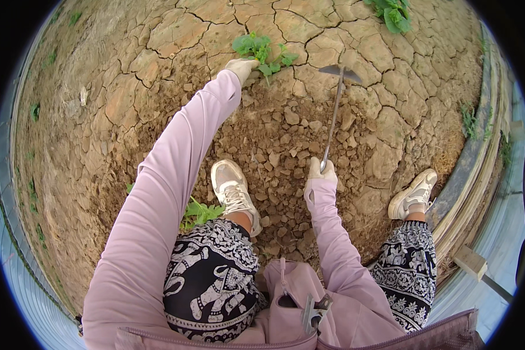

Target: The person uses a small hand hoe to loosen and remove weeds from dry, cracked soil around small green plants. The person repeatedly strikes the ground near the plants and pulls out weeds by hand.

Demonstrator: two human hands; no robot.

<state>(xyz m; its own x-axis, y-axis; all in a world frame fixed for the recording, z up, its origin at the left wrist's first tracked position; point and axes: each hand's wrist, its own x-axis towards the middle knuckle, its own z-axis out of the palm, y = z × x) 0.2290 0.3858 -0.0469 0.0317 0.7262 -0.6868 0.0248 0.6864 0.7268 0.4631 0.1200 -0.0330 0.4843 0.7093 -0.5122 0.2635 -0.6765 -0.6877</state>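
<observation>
My left hand (243, 70), in a pale glove, reaches forward, its fingertips closed on a low leafy green plant (269, 54). The plant stands at the border of cracked crust and loosened clods; the gloved fingers hide part of its left side. In its fist my right hand (321, 169), gloved too, grips a hand hoe (336, 109) by the lower end of its metal shaft. The hoe's wide curved blade (340, 72) is at the far end, to the right of the plant, low over or touching the cracked soil.
Broken clods (284, 144) lie between my two shoes. Another leafy plant (391, 15) grows at the far right, and a green plant (201, 213) is beside my left shoe (232, 186). Dark edging (459, 175) and plastic sheeting (498, 245) run along the right.
</observation>
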